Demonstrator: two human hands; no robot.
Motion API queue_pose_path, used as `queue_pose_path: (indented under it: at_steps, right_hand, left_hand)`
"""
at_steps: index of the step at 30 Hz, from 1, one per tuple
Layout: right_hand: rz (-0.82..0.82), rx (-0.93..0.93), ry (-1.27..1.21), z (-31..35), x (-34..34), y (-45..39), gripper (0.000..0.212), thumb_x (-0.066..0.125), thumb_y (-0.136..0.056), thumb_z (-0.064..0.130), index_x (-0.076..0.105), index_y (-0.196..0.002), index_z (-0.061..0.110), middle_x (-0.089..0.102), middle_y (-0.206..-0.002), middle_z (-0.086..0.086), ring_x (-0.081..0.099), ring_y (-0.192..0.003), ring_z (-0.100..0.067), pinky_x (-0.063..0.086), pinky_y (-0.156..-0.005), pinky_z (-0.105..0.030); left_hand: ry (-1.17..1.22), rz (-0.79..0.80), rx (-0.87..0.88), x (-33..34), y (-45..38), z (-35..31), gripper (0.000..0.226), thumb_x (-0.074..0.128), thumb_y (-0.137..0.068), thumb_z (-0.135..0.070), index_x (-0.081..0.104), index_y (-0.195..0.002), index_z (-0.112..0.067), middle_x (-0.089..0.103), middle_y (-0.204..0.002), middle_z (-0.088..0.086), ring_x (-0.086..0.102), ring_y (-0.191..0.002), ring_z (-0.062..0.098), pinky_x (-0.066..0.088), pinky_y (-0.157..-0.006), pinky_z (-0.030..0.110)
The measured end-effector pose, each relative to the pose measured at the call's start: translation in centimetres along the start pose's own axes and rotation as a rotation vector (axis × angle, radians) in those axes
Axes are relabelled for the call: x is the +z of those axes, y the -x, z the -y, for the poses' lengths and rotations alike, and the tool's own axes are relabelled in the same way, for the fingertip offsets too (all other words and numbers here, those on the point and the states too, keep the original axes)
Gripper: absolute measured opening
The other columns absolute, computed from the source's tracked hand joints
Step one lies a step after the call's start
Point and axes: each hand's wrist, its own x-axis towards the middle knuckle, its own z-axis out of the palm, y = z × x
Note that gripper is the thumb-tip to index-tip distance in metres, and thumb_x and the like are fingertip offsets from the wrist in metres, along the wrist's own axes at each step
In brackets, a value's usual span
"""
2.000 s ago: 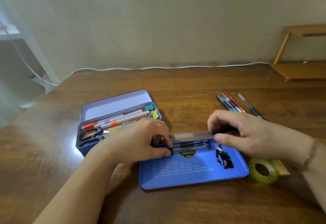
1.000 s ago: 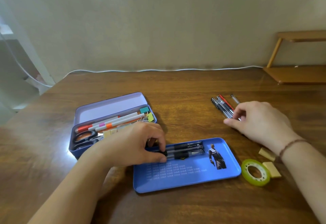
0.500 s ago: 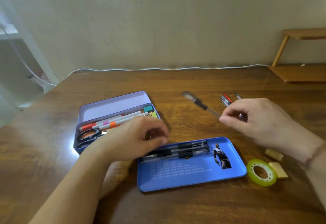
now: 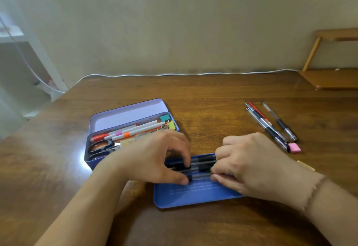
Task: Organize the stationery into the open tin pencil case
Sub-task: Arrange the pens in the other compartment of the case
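Pinching clear black-capped pen (image 4: 199, 176) over flat blue tin tray (image 4: 193, 197) near tabletop's front edge: left hand (image 4: 153, 160), right hand (image 4: 249, 164), one at each end.

The light was soft and rather dim, coming from the left, where a white glare patch shone on the glossy brown wooden worktop (image 4: 82, 161) beside the open blue tin pencil case (image 4: 91, 163). Shadows under the forearms were faint. The wide lens bowed the far edge, and corners looked hazy.

Open purple tin pencil case (image 4: 124, 117), half-filled; black pens (image 4: 201, 163) on blue tray (image 4: 193, 197).
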Motion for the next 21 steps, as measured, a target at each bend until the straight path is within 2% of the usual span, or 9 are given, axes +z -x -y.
queue_pose_path:
  at_steps: [3,6,10,13,15,16,18,19,21]
  right_hand:
    - [-0.018,0.000,0.006,0.0,0.0,-0.1,0.040,0.038,-0.087,0.049,0.071,-0.074,0.031,0.060,-0.068,0.014,0.051,-0.063,-0.008,0.042,-0.044,-0.027]
    - [-0.081,0.028,-0.027,-0.5,0.1,-0.1,0.027,0.048,-0.086,0.046,0.070,-0.079,0.032,0.062,-0.071,0.015,0.053,-0.064,-0.008,0.045,-0.045,-0.029]
    - [-0.104,0.157,-0.136,-1.5,-0.3,0.2,0.022,0.052,-0.081,0.050,0.069,-0.081,0.036,0.062,-0.069,0.018,0.055,-0.065,-0.002,0.048,-0.050,-0.027]
    - [-0.217,0.431,-0.223,-3.3,-1.3,1.1,0.020,0.058,-0.079,0.054,0.070,-0.081,0.038,0.064,-0.068,0.021,0.057,-0.065,0.001,0.047,-0.055,-0.024]
    - [-0.327,0.677,-0.191,-5.0,-1.9,1.9,0.009,0.067,-0.079,0.045,0.068,-0.076,0.037,0.064,-0.068,0.017,0.056,-0.064,-0.009,0.040,-0.052,-0.021]
    - [-0.274,0.805,-0.137,-5.8,-2.0,2.1,0.009,0.068,-0.081,0.044,0.065,-0.076,0.036,0.062,-0.069,0.015,0.055,-0.065,-0.012,0.035,-0.050,-0.020]
    - [-0.046,0.989,-0.075,-6.6,-2.0,2.2,0.017,0.065,-0.082,0.051,0.064,-0.080,0.033,0.060,-0.075,0.013,0.053,-0.071,-0.013,0.030,-0.049,-0.019]
    - [0.039,1.030,-0.087,-6.8,-1.8,2.3,0.022,0.065,-0.081,0.055,0.063,-0.082,0.033,0.061,-0.078,0.012,0.053,-0.072,-0.012,0.031,-0.049,-0.020]
    - [0.104,1.071,-0.134,-7.0,-1.6,2.1,0.026,0.067,-0.077,0.058,0.061,-0.082,0.033,0.061,-0.082,0.010,0.053,-0.073,-0.011,0.032,-0.048,-0.021]
  left_hand:
    - [0.000,0.016,-0.034,0.1,0.0,-0.1,0.015,0.082,-0.076,-0.043,0.071,-0.084,-0.036,0.057,-0.106,-0.025,0.054,-0.105,-0.001,0.048,-0.088,0.021]
    - [0.024,0.009,-0.058,0.0,0.1,-0.1,0.011,0.081,-0.078,-0.041,0.074,-0.081,-0.034,0.058,-0.103,-0.024,0.056,-0.103,0.001,0.049,-0.087,0.024]
    - [0.033,0.003,-0.076,0.0,0.0,-0.2,0.009,0.080,-0.080,-0.038,0.074,-0.082,-0.033,0.057,-0.103,-0.024,0.056,-0.102,0.001,0.050,-0.083,0.019]
    - [0.026,0.013,-0.080,0.0,0.0,-0.1,0.011,0.080,-0.081,-0.038,0.069,-0.084,-0.039,0.057,-0.103,-0.024,0.057,-0.101,0.002,0.050,-0.081,0.018]
    - [0.020,0.017,-0.077,0.0,0.0,-0.1,0.013,0.079,-0.081,-0.039,0.068,-0.087,-0.041,0.058,-0.102,-0.024,0.057,-0.099,0.003,0.050,-0.080,0.018]
    - [0.019,0.014,-0.074,0.0,0.0,-0.1,0.013,0.079,-0.081,-0.040,0.068,-0.089,-0.040,0.059,-0.102,-0.023,0.058,-0.098,0.003,0.050,-0.080,0.019]
    - [0.021,-0.006,-0.068,0.1,-0.1,0.0,0.016,0.077,-0.082,-0.043,0.069,-0.095,-0.037,0.061,-0.099,-0.021,0.059,-0.094,0.005,0.051,-0.078,0.024]
    - [0.028,-0.020,-0.066,0.1,0.0,0.0,0.017,0.075,-0.083,-0.045,0.069,-0.096,-0.036,0.062,-0.097,-0.019,0.059,-0.091,0.006,0.052,-0.076,0.026]
    - [0.048,-0.050,-0.054,0.1,0.0,0.0,0.016,0.074,-0.085,-0.045,0.069,-0.098,-0.036,0.062,-0.094,-0.018,0.059,-0.086,0.010,0.052,-0.073,0.029]
